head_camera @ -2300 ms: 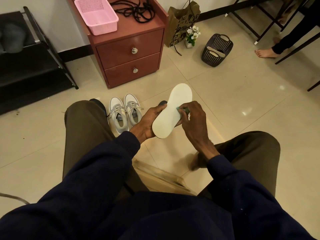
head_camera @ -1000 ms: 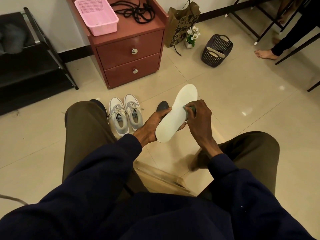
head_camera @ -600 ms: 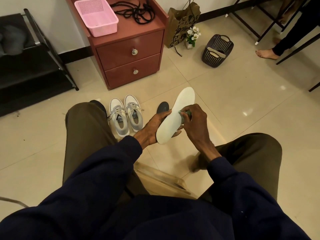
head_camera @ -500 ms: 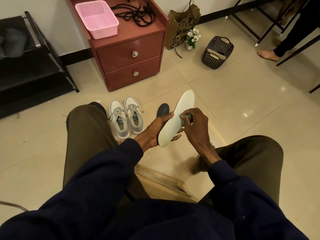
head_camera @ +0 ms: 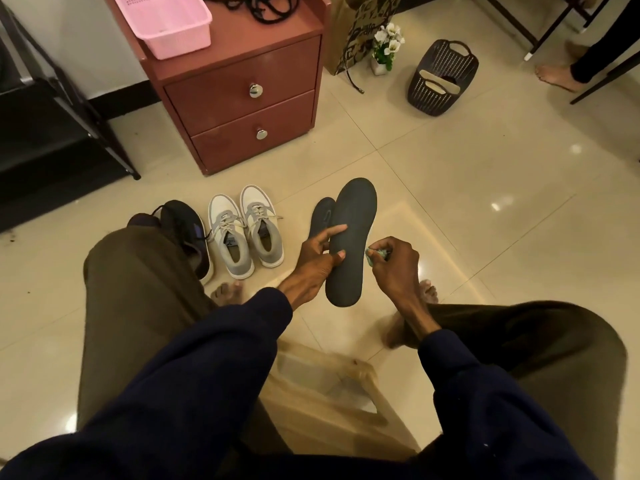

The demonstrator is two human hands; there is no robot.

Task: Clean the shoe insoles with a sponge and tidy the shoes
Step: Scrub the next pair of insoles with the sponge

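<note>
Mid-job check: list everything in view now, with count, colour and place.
held insole: 1, dark grey, raised above floor, centre
floor insole: 1, dark grey, behind held insole
sponge: 1, green, beside held insole's right edge
sneakers: 2, grey-white, side by side on floor
black shoe: 1, black, floor left of sneakers
cabinet: 1, reddish-brown, by wall
pink basket: 1, pink, on cabinet
cord: 1 tangle, black, on cabinet
paper bag: 1, brown, right of cabinet
flowers: 1 pot, white, beside paper bag
dark basket: 1, dark, floor, far right
stool: 1, pale wood, bottom centre
left hand: 1, grips held insole
right hand: 1, pinches sponge
</note>
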